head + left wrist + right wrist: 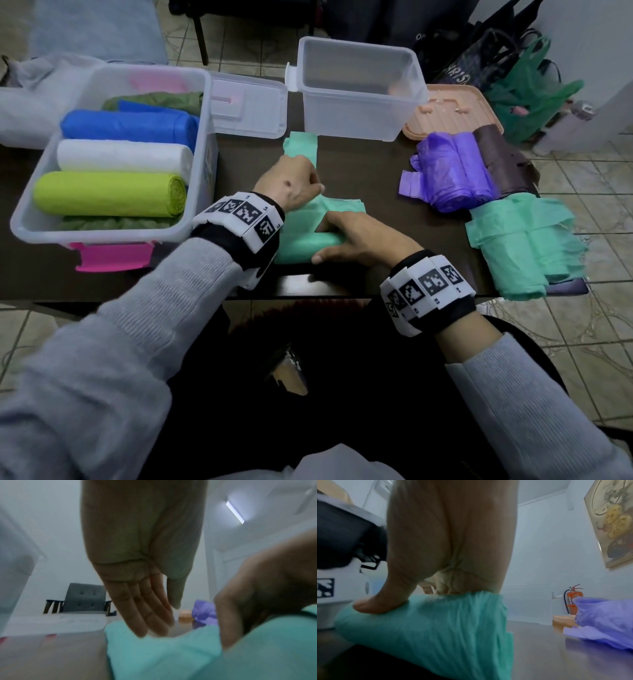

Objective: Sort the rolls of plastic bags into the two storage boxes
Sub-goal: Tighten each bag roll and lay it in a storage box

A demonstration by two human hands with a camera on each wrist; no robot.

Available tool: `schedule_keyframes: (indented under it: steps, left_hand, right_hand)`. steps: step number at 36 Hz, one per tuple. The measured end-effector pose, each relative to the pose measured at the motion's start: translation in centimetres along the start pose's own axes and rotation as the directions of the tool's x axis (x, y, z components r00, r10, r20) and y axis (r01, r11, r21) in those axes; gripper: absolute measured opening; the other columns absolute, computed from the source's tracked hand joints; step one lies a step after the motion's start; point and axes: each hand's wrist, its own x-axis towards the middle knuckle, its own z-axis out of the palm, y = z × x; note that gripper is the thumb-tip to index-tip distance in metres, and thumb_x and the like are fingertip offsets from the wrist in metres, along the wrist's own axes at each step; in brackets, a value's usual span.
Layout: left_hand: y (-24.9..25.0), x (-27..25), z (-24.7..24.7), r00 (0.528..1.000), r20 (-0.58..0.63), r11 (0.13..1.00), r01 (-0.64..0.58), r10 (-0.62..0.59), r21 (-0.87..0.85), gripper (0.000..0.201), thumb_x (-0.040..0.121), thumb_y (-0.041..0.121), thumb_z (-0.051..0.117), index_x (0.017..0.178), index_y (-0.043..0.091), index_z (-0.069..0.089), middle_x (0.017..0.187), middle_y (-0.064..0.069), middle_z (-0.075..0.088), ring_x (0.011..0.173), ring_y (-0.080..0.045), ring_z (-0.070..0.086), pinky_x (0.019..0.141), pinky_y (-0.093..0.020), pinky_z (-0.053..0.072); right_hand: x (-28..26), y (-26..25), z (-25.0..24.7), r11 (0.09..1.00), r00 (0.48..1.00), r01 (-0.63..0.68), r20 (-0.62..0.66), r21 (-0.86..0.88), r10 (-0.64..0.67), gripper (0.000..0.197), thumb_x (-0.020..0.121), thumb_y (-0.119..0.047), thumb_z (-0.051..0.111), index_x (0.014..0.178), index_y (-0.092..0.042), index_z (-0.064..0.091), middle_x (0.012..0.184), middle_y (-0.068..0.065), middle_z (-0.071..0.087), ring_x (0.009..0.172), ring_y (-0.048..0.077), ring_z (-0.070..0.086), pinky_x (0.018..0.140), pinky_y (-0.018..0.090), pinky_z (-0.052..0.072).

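A teal roll of bags (301,245) lies near the table's front edge, its loose strip (303,145) running back toward the empty clear box (356,113). My right hand (342,236) grips the rolled part, thumb (373,604) pressed on the near side and fingers curled over the far side. My left hand (308,185) rests with straight fingers (150,622) on the flat strip (163,655). The box at the left (102,234) holds blue, white, lime and olive rolls. A purple roll (452,171), a brown roll (503,161) and a loosely unwound teal roll (524,246) lie at the right.
A clear lid (250,106) lies between the boxes and a peach lid (455,102) sits behind the purple roll. The dark table (376,171) ends just in front of my hands. Bags and tiled floor lie beyond its right edge.
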Motion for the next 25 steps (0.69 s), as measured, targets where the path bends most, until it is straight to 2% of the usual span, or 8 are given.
schedule_keyframes:
  steps: [2,5,7,9,12,14,18,25]
  left_hand:
    - [0.5,-0.8,-0.4,0.998,0.052,1.000,0.024,-0.024,-0.011,0.021,0.091,0.024,0.058,0.089,0.009,0.072,0.070,0.000,0.068,0.071,-0.015,0.066,0.075,-0.029,0.053]
    - [0.6,-1.7,-0.9,0.986,0.155,0.997,0.057,-0.065,0.055,0.020,0.089,0.024,0.061,0.084,0.010,0.073,0.067,0.005,0.068,0.066,-0.009,0.065,0.062,-0.023,0.050]
    - [0.5,-2.5,-1.4,0.982,0.174,0.992,0.056,-0.075,0.113,0.016,0.088,0.025,0.062,0.086,0.014,0.074,0.068,0.005,0.066,0.066,-0.009,0.060,0.056,-0.022,0.042]
    - [0.2,-3.0,-1.7,0.979,0.196,0.993,0.033,-0.056,0.115,0.016,0.088,0.025,0.062,0.096,0.018,0.074,0.082,0.002,0.070,0.074,-0.011,0.059,0.064,-0.024,0.042]
    - [-0.4,-3.7,-1.6,0.971,0.240,0.995,-0.003,-0.020,0.096,0.024,0.088,0.028,0.063,0.110,0.022,0.070,0.110,-0.001,0.069,0.094,-0.015,0.061,0.084,-0.029,0.048]
    - [-0.7,-4.1,-1.3,0.963,0.269,0.995,-0.012,-0.015,0.095,0.035,0.086,0.030,0.065,0.120,0.021,0.065,0.120,-0.003,0.065,0.107,-0.018,0.060,0.091,-0.028,0.046]
    - [-1.4,-4.6,-0.4,0.962,0.272,0.996,0.004,-0.028,0.088,0.065,0.074,0.031,0.078,0.133,0.018,0.053,0.128,-0.006,0.059,0.115,-0.022,0.056,0.091,-0.026,0.042]
    - [-1.9,-4.3,0.7,0.985,0.173,0.983,-0.003,-0.029,0.183,0.067,0.071,0.025,0.080,0.131,0.025,0.050,0.125,-0.009,0.057,0.112,-0.029,0.055,0.087,-0.034,0.043]
  right_hand:
    - [0.3,-0.1,-0.6,0.999,1.000,0.011,0.024,-0.045,-0.010,0.052,0.080,-0.043,0.070,0.120,-0.012,0.057,0.116,0.006,0.059,0.100,0.015,0.051,0.078,0.025,0.036]
    - [0.9,-0.3,-1.3,0.994,0.999,0.005,0.047,-0.113,0.001,0.052,0.083,-0.044,0.065,0.123,-0.012,0.060,0.113,0.013,0.058,0.109,0.023,0.050,0.085,0.028,0.037]
    - [1.2,-0.4,-1.5,0.992,0.997,0.004,0.076,-0.122,0.005,0.047,0.086,-0.045,0.062,0.119,-0.012,0.064,0.101,0.016,0.059,0.099,0.023,0.050,0.077,0.027,0.036]
    - [1.4,-0.4,-1.6,0.995,0.996,-0.009,0.092,-0.101,0.019,0.047,0.087,-0.044,0.060,0.118,-0.009,0.065,0.091,0.013,0.059,0.090,0.023,0.052,0.068,0.027,0.031]
    - [1.7,0.1,-1.4,0.997,0.998,-0.037,0.049,-0.068,0.040,0.057,0.085,-0.045,0.062,0.131,-0.013,0.054,0.120,0.012,0.060,0.115,0.024,0.053,0.083,0.025,0.035]
    - [1.8,0.4,-1.2,0.999,0.999,-0.049,-0.017,-0.008,0.049,0.055,0.084,-0.045,0.065,0.128,-0.014,0.054,0.126,0.010,0.057,0.116,0.022,0.051,0.085,0.025,0.036]
    - [2.4,0.7,-1.0,0.999,0.993,-0.045,-0.107,0.023,0.047,0.038,0.086,-0.043,0.062,0.106,-0.011,0.061,0.106,0.007,0.063,0.094,0.018,0.053,0.071,0.026,0.032]
    - [2.3,0.2,0.1,0.995,0.931,-0.009,-0.363,-0.099,-0.028,0.032,0.089,-0.039,0.059,0.106,-0.013,0.059,0.107,0.005,0.057,0.105,0.022,0.046,0.088,0.035,0.039]
